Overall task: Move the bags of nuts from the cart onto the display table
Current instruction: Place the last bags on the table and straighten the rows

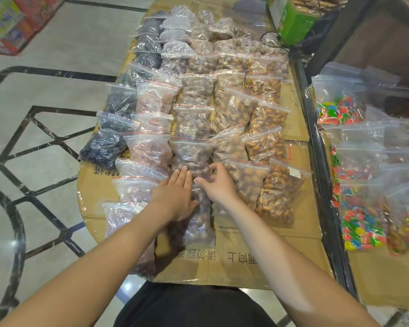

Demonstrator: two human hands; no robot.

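At centre frame, a clear bag of dark brown nuts (200,213) is pressed flat by the left hand (175,197), fingers straight, while its top is pinched by the right hand (219,182). Rows of nut bags (194,121) (red-striped zip tops) cover the cardboard-topped bench (265,258); candy bags (361,230) lie at right.

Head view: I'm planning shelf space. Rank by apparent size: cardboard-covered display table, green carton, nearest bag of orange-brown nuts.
1. Cardboard-covered display table
2. Clear bag of orange-brown nuts
3. Green carton, though partly cropped and farther away, so unsure.
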